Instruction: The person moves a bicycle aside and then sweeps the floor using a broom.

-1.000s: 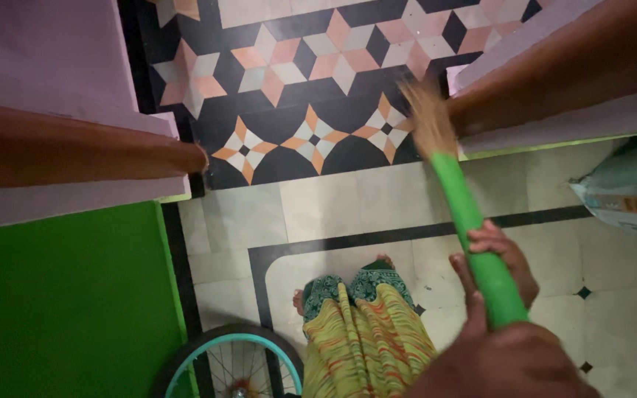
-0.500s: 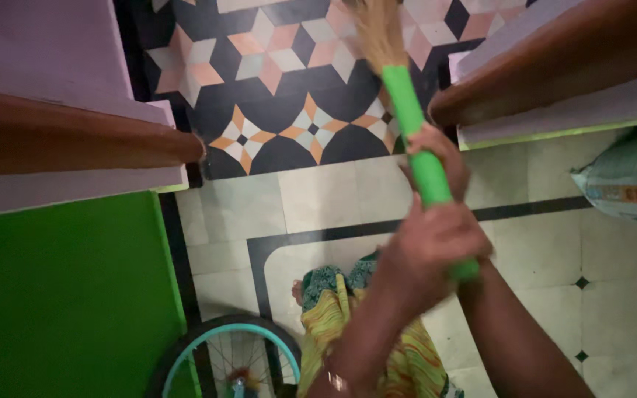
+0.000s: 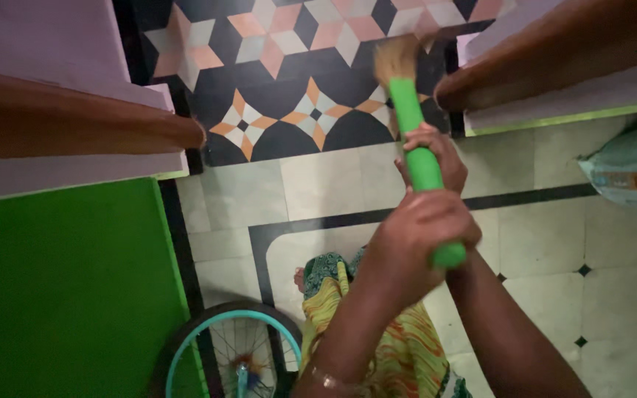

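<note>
My left hand (image 3: 422,239) is wrapped tight around the green handle of the broom (image 3: 416,151), close to its near end, which pokes out just beyond my knuckles. My right hand (image 3: 433,158) grips the same handle a little farther up, fingers curled over it, touching the left hand's upper edge. The handle slopes away from both hands toward the straw bristles (image 3: 396,57), which are blurred and lie over the dark patterned floor (image 3: 289,125) of star-shaped tiles. Beneath my hands runs the pale tiled floor (image 3: 540,236) with its black border line. Just beyond my right hand, to its right, a brown door edge (image 3: 554,51) stands against a lilac wall; a second brown door edge (image 3: 75,125) lies well off to the left of both hands. Below that, left of my left forearm, is a green wall panel (image 3: 60,295). A wheel (image 3: 237,354) with a teal rim sits near my left elbow, beside my yellow and green skirt (image 3: 333,309). A pale sack (image 3: 628,173) rests far right of my right hand.
</note>
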